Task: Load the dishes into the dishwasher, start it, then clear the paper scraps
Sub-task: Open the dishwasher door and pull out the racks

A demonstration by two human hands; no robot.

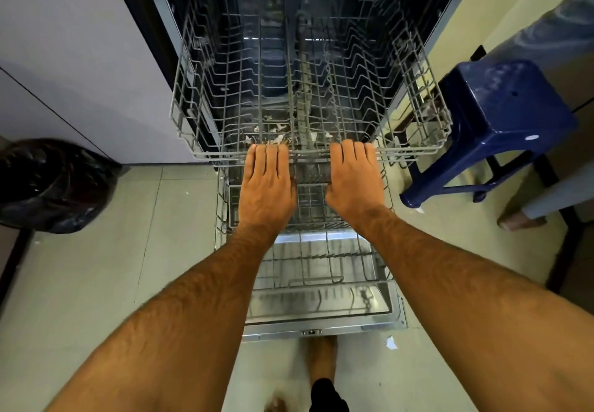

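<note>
Both the left hand [266, 183] and right hand [355, 180] hook their fingers over the front rail of the empty upper rack [308, 96], pulled out above the open door [321, 308]. No dishes show. An uneven push could jam it; paper scraps [273, 136] might fall through.

**Materials and finishes, open dishwasher**

Upper rack [308, 154]: thin wire w/ matt grey coating, smooth. Lower rack [321, 257]: same grey coated wire. Door inner panel [321, 305]: bright sheet metal, glossy, mirrors the wires above it. Tub interior [266, 25]: dark, shiny metal w/ streaked reflections. Scraps [276, 135] under the upper rack: white paper, torn, crumpled; 1 more paper scrap [390, 343] on floor. Stool [501, 122]: moulded blue plastic, glossy. Bin liner [54, 186]: thin black plastic film, wrinkled, w/ sheen. Floor [112, 267]: pale tiles, smooth, approx. satin. Cabinet side [80, 57]: flat, matt, light grey.
</note>
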